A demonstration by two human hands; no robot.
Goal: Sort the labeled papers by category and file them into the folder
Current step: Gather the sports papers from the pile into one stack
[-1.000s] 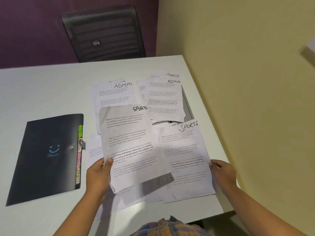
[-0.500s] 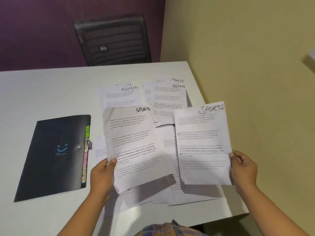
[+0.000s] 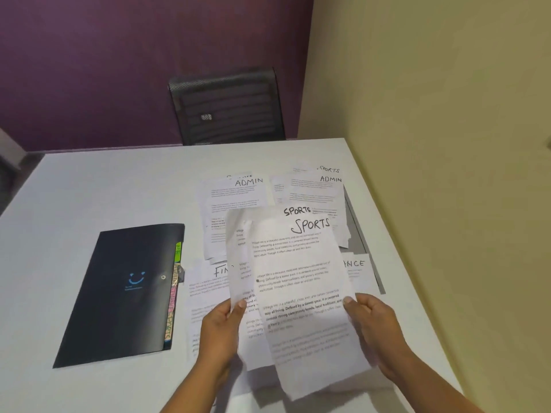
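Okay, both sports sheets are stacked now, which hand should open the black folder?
Probably the left hand: the folder lies closed on its side, nearer it. The right hand grips the front SPORTS sheet on the far side and could hold both.

My single view: head cam, worn high over near edge of white table [image 3: 104, 189], facing forward and down. Close to table; far edge, chair [image 3: 229, 105] behind it and corner walls in frame. No second view to share.
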